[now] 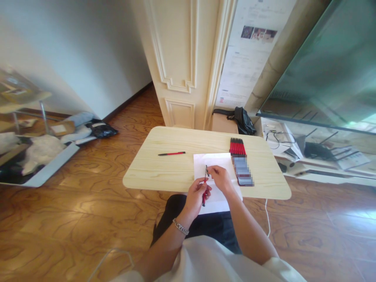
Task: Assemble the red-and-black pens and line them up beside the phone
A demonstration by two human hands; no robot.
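My left hand point(194, 199) is closed around the red barrel of a pen point(203, 199), which points away from me over the paper. A thin dark piece, perhaps the refill, sticks out of the barrel's far end. My right hand point(221, 179) pinches a small black pen part point(207, 170) at that end; whether it still touches the barrel I cannot tell. Beneath both hands lies white paper point(216, 158), hanging over the table's near edge. Another red and black pen point(172, 153) lies to the left. Several such pens point(237, 146) are lined up side by side at the right.
A phone with a blurred screen point(243, 172) lies right of the paper on the pale wooden table point(155, 172). Behind the table, a black bag point(244, 120) rests near a box point(225, 122). A white cable point(267, 219) hangs at the right.
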